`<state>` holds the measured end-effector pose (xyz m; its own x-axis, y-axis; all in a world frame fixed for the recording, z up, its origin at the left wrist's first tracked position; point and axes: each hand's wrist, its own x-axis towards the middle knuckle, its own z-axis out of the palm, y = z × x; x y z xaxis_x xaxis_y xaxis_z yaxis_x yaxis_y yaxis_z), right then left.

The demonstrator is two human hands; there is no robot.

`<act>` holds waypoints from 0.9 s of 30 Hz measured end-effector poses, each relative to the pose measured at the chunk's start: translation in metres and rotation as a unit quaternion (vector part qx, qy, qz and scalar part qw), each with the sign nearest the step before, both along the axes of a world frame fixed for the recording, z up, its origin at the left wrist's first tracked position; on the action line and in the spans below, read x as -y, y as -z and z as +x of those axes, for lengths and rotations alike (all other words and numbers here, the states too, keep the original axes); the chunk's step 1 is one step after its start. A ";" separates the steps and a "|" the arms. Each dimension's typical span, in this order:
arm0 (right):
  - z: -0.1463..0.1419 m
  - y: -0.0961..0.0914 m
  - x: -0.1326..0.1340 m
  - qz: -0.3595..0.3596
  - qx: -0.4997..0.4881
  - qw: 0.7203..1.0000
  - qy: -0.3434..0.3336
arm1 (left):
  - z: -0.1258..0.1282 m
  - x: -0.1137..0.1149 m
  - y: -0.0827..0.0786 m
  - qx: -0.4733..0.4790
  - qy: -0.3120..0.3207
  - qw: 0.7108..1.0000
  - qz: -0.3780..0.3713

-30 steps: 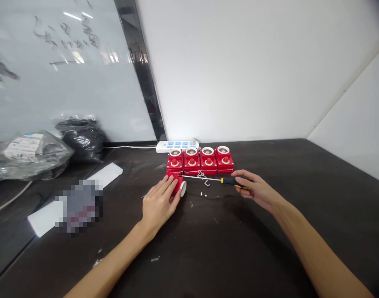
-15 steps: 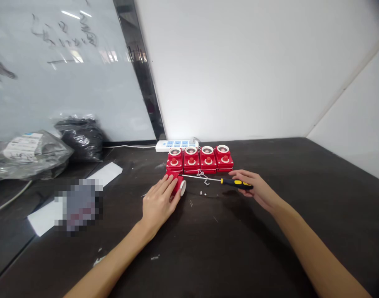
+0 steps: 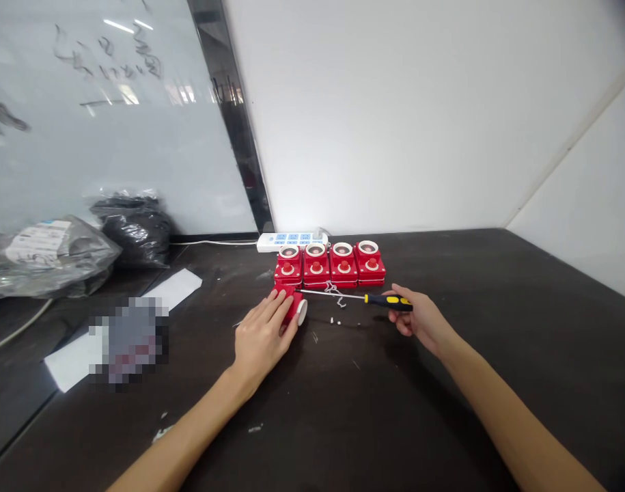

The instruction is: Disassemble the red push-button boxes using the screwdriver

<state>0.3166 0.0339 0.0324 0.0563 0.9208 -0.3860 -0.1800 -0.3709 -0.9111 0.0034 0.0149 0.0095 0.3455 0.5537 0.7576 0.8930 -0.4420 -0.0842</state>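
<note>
My left hand (image 3: 264, 328) lies over a red alarm box (image 3: 293, 305) tipped on its side, its white ring facing right, and grips it against the dark table. In my right hand (image 3: 419, 316) is a screwdriver (image 3: 389, 302) with a black and yellow handle, held nearly level. Its long shaft points left, and the tip meets the upper right side of the held box; a screw there is too small to make out. Just behind stand several matching alarm boxes (image 3: 343, 264) in a row, each with a white ring and a red dome.
Behind the row is a white power strip (image 3: 292, 240). Loose white wires (image 3: 337, 295) and small white bits (image 3: 335, 321) lie before it. On the left are plastic bags (image 3: 132, 229), a white paper strip (image 3: 184, 287) and a blurred-out item (image 3: 132, 342). A white wall stands behind the table.
My right hand has shifted its hold on the screwdriver handle, the fingers now curled lower beneath it. The tip stays at the box, and my left hand keeps its place.
</note>
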 end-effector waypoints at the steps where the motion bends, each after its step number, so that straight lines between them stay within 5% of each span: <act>1: 0.000 0.000 0.000 0.004 0.014 1.000 0.003 | 0.000 0.000 0.000 0.001 0.000 1.000 0.000; 27: 0.012 -0.008 0.002 0.127 0.003 0.989 -0.073 | 0.000 0.001 -0.002 0.012 0.004 1.000 -0.012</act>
<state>0.3283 0.0319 0.0407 -0.0818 0.9867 -0.1406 -0.1356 -0.1508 -0.9792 0.0034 0.0143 0.0110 0.3319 0.5698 0.7518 0.8914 -0.4502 -0.0524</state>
